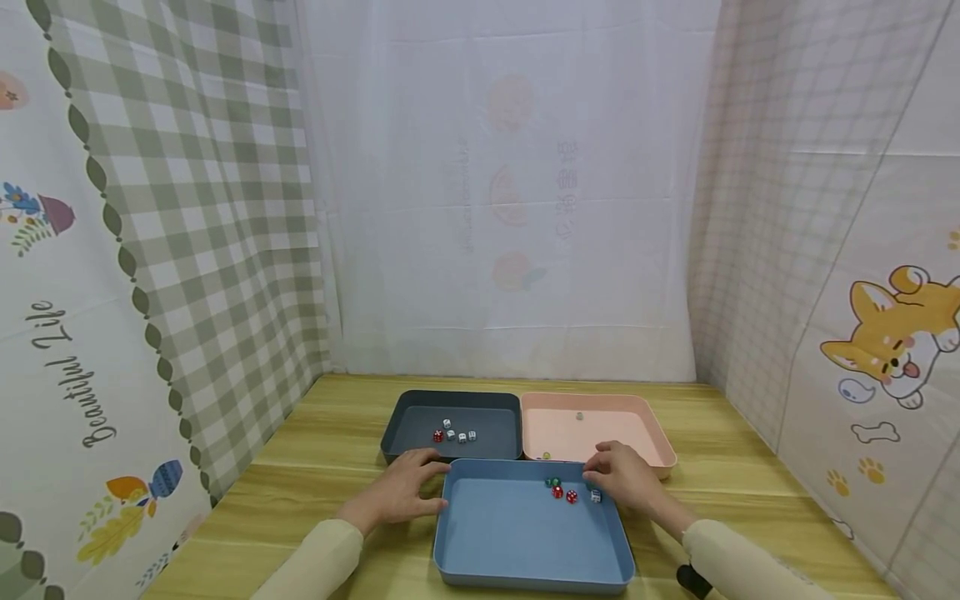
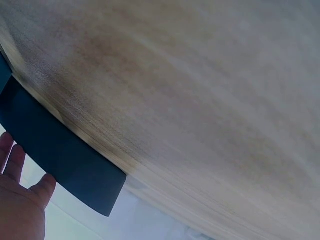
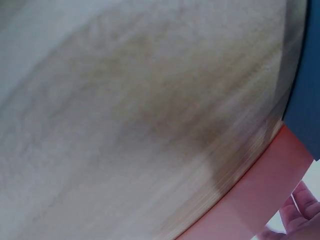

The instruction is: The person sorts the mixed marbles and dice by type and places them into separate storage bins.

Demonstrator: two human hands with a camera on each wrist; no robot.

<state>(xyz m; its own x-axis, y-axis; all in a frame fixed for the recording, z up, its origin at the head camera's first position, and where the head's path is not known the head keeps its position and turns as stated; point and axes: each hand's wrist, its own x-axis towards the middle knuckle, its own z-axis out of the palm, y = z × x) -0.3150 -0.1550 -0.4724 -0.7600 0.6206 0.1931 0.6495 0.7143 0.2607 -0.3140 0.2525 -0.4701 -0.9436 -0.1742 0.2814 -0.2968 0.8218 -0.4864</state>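
Observation:
A blue tray (image 1: 532, 542) lies nearest, holding green dice (image 1: 553, 482), two red dice (image 1: 572, 497) and a blue-and-white die (image 1: 596, 496) toward its far right. My left hand (image 1: 397, 493) is at the tray's left rim, fingers loosely spread and thumb toward the edge; the left wrist view shows it beside a dark tray wall (image 2: 60, 145). Over the far right corner, my right hand (image 1: 626, 477) reaches in with bent fingers. Something green shows just under its fingertips; whether they pinch it is hidden. In the right wrist view, fingers (image 3: 302, 202) appear past the pink tray's wall (image 3: 260, 185).
Behind the blue tray stand a dark tray (image 1: 480, 404) with a red die (image 1: 438, 436) and several white dice (image 1: 462, 437), and a pink tray (image 1: 622, 425) with a pale die (image 1: 580, 416) and a yellowish die (image 1: 546, 456). Cloth curtains (image 1: 510, 333) surround the wooden table (image 1: 300, 475).

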